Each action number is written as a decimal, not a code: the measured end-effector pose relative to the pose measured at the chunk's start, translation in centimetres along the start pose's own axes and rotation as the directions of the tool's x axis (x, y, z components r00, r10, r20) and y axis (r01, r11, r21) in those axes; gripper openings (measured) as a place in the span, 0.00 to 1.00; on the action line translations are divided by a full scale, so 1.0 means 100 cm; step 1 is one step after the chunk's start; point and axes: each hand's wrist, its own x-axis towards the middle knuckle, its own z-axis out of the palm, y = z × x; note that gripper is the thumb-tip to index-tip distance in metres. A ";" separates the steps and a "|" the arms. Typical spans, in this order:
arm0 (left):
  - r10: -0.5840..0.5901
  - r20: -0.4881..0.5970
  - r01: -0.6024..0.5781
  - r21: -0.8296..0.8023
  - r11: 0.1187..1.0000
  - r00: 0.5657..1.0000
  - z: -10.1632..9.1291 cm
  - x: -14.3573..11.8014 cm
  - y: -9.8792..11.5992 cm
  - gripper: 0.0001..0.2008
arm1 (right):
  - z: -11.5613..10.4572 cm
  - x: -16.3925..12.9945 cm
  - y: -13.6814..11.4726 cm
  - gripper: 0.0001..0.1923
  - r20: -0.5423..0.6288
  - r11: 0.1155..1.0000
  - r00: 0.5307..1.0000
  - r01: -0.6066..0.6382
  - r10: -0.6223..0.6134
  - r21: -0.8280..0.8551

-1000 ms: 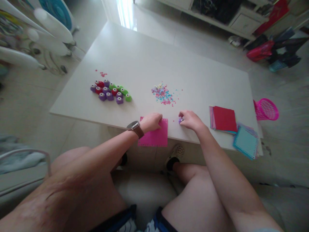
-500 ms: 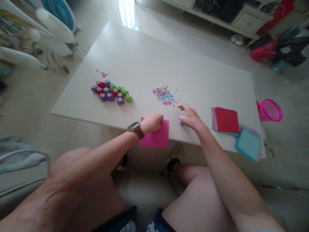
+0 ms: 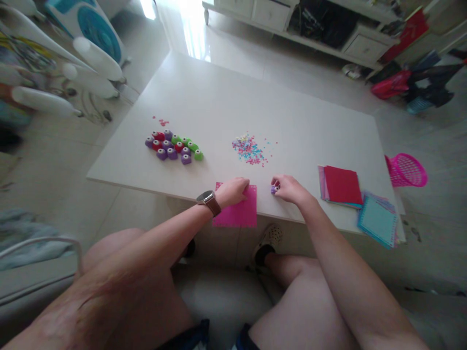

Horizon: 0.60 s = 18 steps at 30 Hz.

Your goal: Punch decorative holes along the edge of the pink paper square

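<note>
My left hand (image 3: 233, 191), a watch on its wrist, is closed over the upper part of a pink sheet of paper (image 3: 239, 216). Small cut-outs run along the sheet's borders, and its lower part sticks out past the table's near edge. To the right of the sheet, my right hand (image 3: 286, 188) has its fingers closed around a small purple craft punch (image 3: 274, 189) on the tabletop. Beyond both hands lies a scattered heap of tiny punched paper confetti (image 3: 251, 149) in pink, blue and pale colours.
Several purple, red and green craft punches (image 3: 171, 145) cluster at the left of the white table (image 3: 226, 92), with some red confetti (image 3: 163, 122) behind them. A stack of red paper (image 3: 342, 185) and edge-punched blue sheets (image 3: 377, 221) lie at the right. A pink basket (image 3: 407, 170) stands beyond.
My right hand has drawn back slightly towards me, and its spread fingers have closed on the purple craft punch. My left hand stays on the pink paper. The camera view has shifted a little.
</note>
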 end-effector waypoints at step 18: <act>-0.142 -0.134 -0.011 -0.763 0.646 0.981 -0.002 0.023 0.019 0.13 | 0.006 -0.007 -0.045 0.12 -0.338 0.854 0.874 0.445 -0.349 0.270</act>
